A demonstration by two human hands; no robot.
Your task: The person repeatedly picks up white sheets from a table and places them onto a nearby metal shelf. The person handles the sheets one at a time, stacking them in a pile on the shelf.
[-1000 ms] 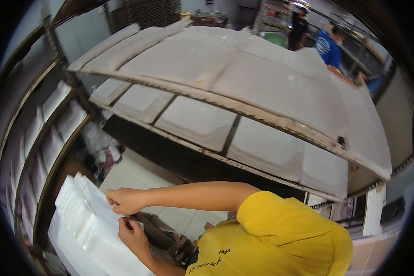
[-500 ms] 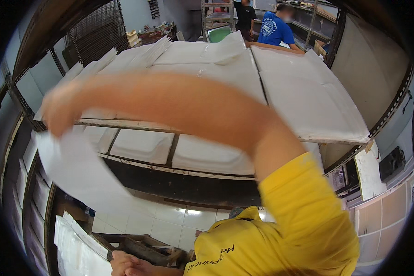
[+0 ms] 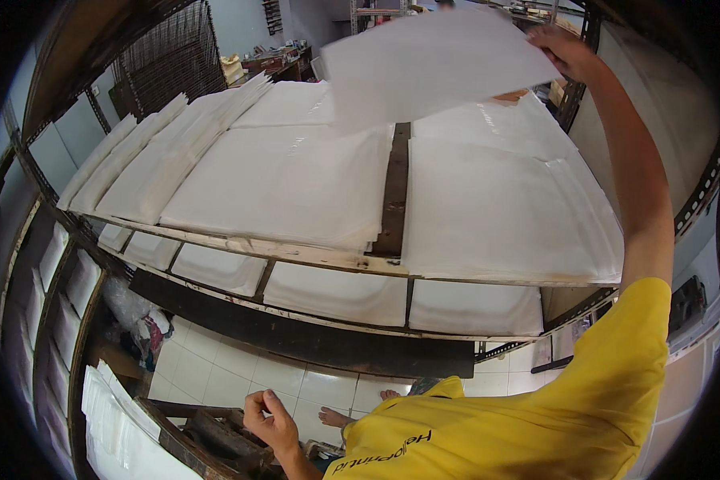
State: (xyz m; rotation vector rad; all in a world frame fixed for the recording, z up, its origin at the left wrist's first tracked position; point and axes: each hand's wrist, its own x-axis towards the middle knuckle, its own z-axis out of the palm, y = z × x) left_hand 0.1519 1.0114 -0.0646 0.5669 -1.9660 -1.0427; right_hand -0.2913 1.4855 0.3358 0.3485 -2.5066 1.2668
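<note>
My right hand (image 3: 564,52), at the upper right, is closed on the right edge of a thin white sheet (image 3: 436,68). The sheet hangs in the air above the far part of the rack shelf and is blurred at its lower left. Below it lie stacks of white sheets, one in the middle (image 3: 280,184) and another to its right (image 3: 508,208). A dark gap separates these two. Down near the lower edge, my left hand (image 3: 270,418) has its fingers curled, with nothing visible in them. It is nearest to a dark wooden frame (image 3: 208,440).
The metal-framed rack shelf (image 3: 296,254) has a lower level holding more white stacks (image 3: 332,294). Fanned stacks (image 3: 128,152) lean at its left end. Another white stack (image 3: 124,424) stands at lower left. White floor tiles (image 3: 280,372) show beneath, with my feet on them.
My right hand has swung from the far left to the upper right, carrying the white sheet. My left hand has risen and shifted right. My view of the shelf has moved.
</note>
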